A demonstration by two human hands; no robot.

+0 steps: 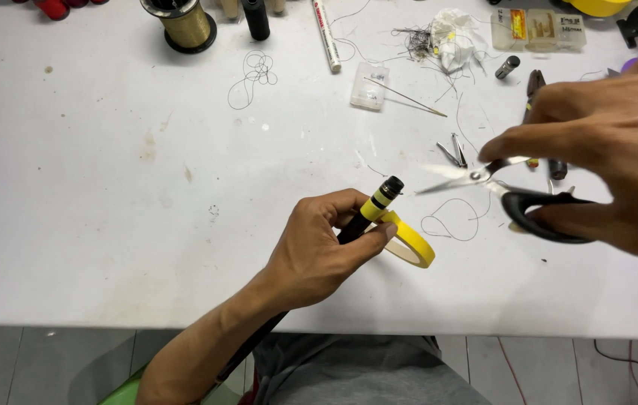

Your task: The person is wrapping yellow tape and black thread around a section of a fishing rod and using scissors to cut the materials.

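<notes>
While the left hand (317, 251) closes its fingers around a slim black rod (370, 211) banded with yellow tape near its ribbed cap, a flat roll of yellow tape (411, 243) hangs just beside the thumb, touching the rod. Gripping black-handled steel scissors (499, 191), the right hand (611, 142) holds the shiny blades parted, tips pointing at the rod's cap but apart from it. Below lies a matte white table (109, 187), scuffed and thread-strewn, its near edge just under the left wrist, with bare room to the left.

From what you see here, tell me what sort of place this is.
Probably a craft or repair workbench: a white table with thread spools, loose needles and pliers.
</notes>
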